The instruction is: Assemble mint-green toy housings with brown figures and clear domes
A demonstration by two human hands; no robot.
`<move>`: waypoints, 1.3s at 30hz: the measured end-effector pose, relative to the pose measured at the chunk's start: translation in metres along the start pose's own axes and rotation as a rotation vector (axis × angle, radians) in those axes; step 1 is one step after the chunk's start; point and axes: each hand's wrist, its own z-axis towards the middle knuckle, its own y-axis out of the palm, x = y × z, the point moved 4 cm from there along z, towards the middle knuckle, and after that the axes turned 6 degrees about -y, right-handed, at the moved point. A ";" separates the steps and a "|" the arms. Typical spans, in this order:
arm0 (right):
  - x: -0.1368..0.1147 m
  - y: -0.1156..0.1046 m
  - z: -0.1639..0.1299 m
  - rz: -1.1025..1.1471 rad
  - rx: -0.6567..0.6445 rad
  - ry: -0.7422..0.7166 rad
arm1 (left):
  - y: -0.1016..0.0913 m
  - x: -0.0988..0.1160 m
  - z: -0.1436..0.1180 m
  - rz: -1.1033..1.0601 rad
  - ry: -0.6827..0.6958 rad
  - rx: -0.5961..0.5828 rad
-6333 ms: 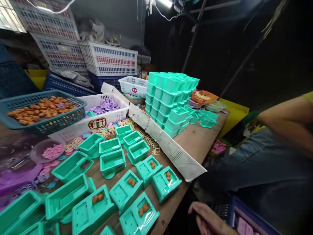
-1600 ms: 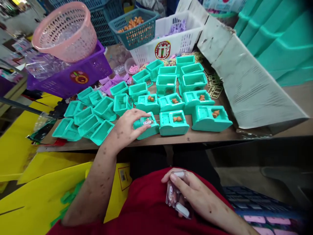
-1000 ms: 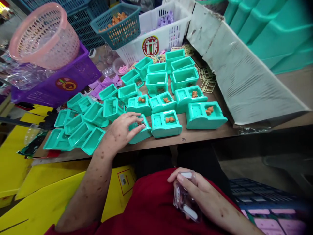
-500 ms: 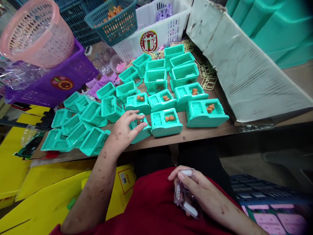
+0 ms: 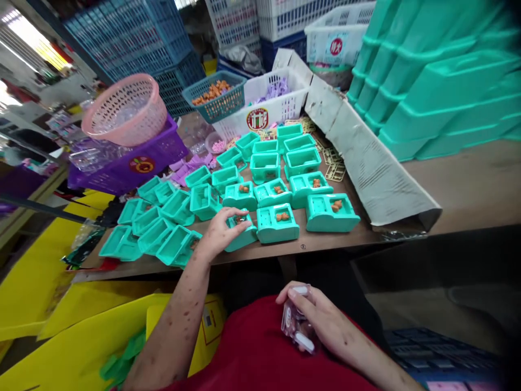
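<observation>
My left hand (image 5: 220, 232) reaches over a small turquoise plastic case (image 5: 243, 240) at the table's front edge. Its thumb and fingers are bent about the case's top opening, where something small and brownish shows between them. Close to my lap, my right hand (image 5: 311, 309) is closed around clear plastic pieces (image 5: 290, 321) with white ends; the palm hides part of them. Just right of my left hand stands another turquoise case (image 5: 278, 235), with an orange figure (image 5: 282, 216) in its compartment. Several similar cases stand in rows behind, some with orange figures.
A grey cardboard strip (image 5: 358, 157) borders the cases on the right, before stacked turquoise parts (image 5: 443, 103). At the back are a teal basket (image 5: 222, 113) of orange figures and a white basket (image 5: 280, 111). A pink basket (image 5: 122, 133) rests on a purple crate (image 5: 163, 157) at left.
The camera view has tilted up, bringing more of the background crates and stacked turquoise parts into sight. Both hands keep nearly the same pose, the left at the same case.
</observation>
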 end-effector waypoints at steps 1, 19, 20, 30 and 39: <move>0.001 0.001 -0.002 0.007 -0.001 0.002 | 0.000 0.000 -0.001 0.004 0.008 -0.005; 0.002 0.002 0.007 0.022 -0.026 -0.031 | -0.007 0.001 0.012 0.079 -0.283 -0.256; 0.001 0.003 0.008 0.021 -0.029 -0.036 | -0.009 0.002 0.011 0.088 -0.291 -0.270; 0.000 0.003 0.005 0.061 -0.050 -0.016 | -0.012 0.004 0.010 0.099 -0.278 -0.293; -0.006 -0.005 0.008 0.477 0.131 -0.113 | -0.026 0.041 -0.020 0.453 -0.034 -0.012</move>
